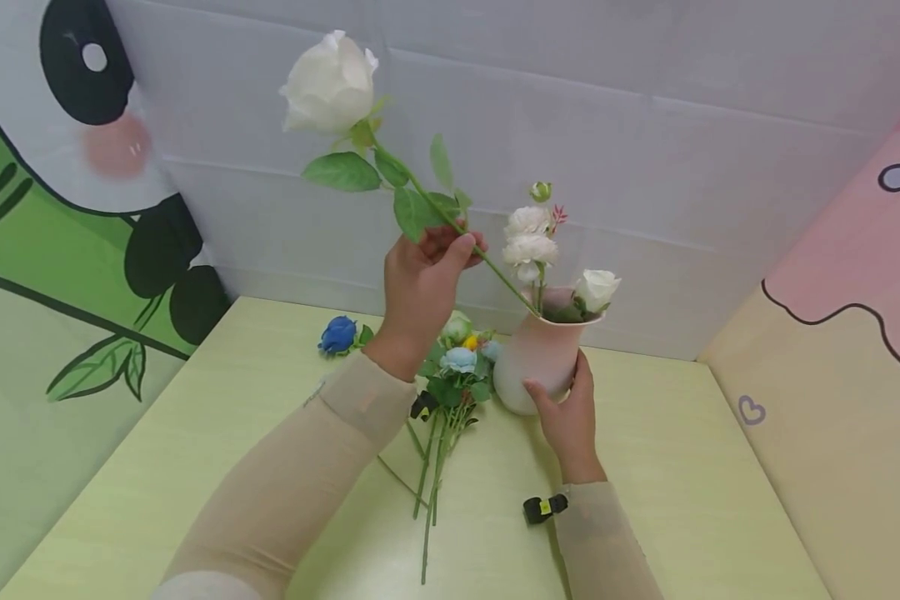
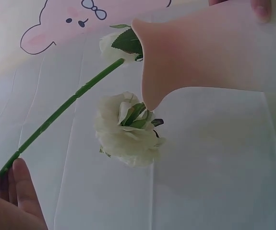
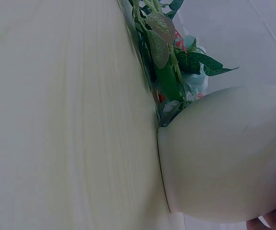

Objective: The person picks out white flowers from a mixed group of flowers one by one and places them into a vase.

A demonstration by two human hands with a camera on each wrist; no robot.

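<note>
My left hand (image 1: pixel 423 292) pinches the green stem of a large white rose (image 1: pixel 330 83) between thumb and fingers. The bloom points up and left, while the cut end of its stem (image 2: pixel 99 76) overlaps the vase mouth area in the left wrist view. My right hand (image 1: pixel 570 417) grips the side of a pale pink vase (image 1: pixel 532 358), thumb in front. The vase stands upright, its base on the table in the right wrist view. Inside it are a stem of white ruffled flowers (image 1: pixel 531 248) and a smaller white rose (image 1: pixel 597 290) leaning over the right rim.
Left of the vase lies a bunch of mixed artificial flowers (image 1: pixel 459 362), stems toward me. A blue rose (image 1: pixel 338 335) lies farther left on the table (image 1: pixel 645 433). Behind is a grey-white wall covering (image 1: pixel 682 183); printed panels (image 1: pixel 832 350) flank the table.
</note>
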